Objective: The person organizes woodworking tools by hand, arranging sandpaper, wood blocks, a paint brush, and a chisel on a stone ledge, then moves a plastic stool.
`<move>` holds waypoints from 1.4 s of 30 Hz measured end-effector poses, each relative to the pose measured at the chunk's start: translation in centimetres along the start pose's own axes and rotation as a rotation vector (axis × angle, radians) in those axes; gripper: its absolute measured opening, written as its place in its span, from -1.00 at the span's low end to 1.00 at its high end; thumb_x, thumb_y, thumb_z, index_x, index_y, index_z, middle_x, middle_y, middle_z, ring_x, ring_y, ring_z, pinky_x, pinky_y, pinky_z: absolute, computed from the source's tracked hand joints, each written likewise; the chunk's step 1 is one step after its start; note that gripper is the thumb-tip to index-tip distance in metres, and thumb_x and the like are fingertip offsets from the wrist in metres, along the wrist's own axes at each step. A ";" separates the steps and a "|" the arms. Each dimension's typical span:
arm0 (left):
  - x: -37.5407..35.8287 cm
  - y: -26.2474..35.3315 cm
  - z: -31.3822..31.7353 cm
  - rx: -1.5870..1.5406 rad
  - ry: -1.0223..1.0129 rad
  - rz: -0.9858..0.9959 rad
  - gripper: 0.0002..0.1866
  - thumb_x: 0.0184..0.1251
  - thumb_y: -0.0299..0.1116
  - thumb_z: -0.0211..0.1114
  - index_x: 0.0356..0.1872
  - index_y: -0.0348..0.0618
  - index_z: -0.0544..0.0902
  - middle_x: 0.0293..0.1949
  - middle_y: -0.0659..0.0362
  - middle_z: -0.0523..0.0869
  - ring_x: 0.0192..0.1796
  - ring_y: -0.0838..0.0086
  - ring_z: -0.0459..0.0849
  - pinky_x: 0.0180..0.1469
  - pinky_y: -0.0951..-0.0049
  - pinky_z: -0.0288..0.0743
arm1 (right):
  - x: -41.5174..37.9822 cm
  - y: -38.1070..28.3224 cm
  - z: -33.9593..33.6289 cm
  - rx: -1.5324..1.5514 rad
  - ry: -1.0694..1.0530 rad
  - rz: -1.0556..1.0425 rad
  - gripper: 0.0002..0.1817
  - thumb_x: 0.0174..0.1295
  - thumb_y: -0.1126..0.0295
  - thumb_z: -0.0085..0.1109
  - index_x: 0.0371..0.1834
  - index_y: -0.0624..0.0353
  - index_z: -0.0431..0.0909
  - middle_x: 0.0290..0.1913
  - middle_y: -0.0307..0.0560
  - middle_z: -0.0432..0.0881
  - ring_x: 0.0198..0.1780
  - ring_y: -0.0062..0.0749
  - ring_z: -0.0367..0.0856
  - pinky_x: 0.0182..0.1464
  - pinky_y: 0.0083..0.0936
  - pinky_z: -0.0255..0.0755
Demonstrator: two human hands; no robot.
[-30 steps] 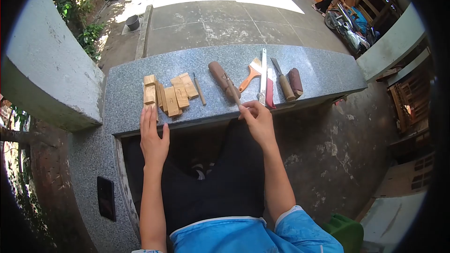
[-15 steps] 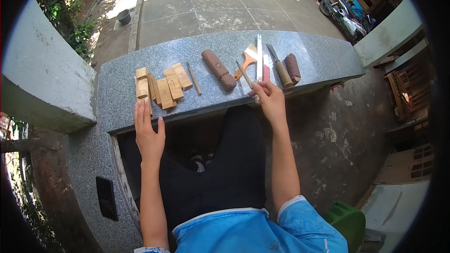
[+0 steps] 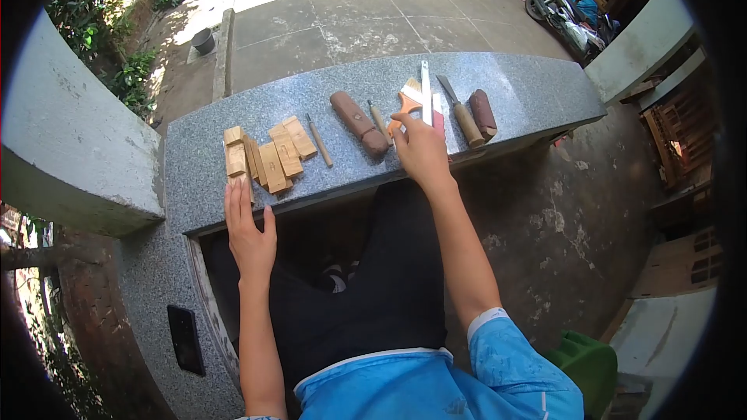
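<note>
My left hand (image 3: 250, 235) lies with outstretched fingers at the counter's front edge, its fingertips touching the lower end of the leftmost wooden pieces (image 3: 235, 157). My right hand (image 3: 422, 151) is over the orange-handled brush (image 3: 409, 98), thumb and index finger apart and partly covering the brush handle. Just left of those fingers lies a small wooden-handled tool (image 3: 377, 118), beside a brown wooden mallet-like piece (image 3: 359, 124). Another thin tool (image 3: 320, 142) rests right of several light wooden blocks (image 3: 285, 149). A metal ruler (image 3: 426, 93) lies right of the brush.
Beyond the ruler are a red-handled item (image 3: 438, 115), a knife-like tool with a wooden handle (image 3: 467, 124) and a dark red block (image 3: 482, 113). A phone (image 3: 185, 340) rests on the grey stone counter (image 3: 523, 87). A person stands by a motorcycle (image 3: 572, 25) far off.
My right hand has moved left and forward. The small tool that it held is now down beside the brown piece, out of its fingers. My left hand stays at the wooden pieces.
</note>
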State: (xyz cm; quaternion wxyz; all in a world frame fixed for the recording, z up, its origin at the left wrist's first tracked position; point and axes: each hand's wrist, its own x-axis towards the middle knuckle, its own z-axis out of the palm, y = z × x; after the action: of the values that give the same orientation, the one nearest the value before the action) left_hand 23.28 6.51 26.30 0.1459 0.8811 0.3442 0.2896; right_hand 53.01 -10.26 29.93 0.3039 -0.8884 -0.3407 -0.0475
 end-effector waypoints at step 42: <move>-0.1 0.2 0.3 0.020 -0.008 0.005 -0.34 0.48 -0.39 0.27 0.59 -0.16 0.36 0.57 -0.02 0.39 0.68 0.02 0.20 0.66 0.03 0.13 | -1.9 9.3 -2.4 -0.384 0.218 0.074 -0.57 0.32 0.22 0.37 0.21 0.08 0.57 -0.01 0.04 0.68 0.06 0.01 0.67 0.07 -0.01 0.43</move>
State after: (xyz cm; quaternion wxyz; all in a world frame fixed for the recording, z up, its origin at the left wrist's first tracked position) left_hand 23.49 6.33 26.16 0.1377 0.8845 0.3444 0.2830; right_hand 57.75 -18.15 26.60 0.1656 -0.9315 -0.2575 -0.1962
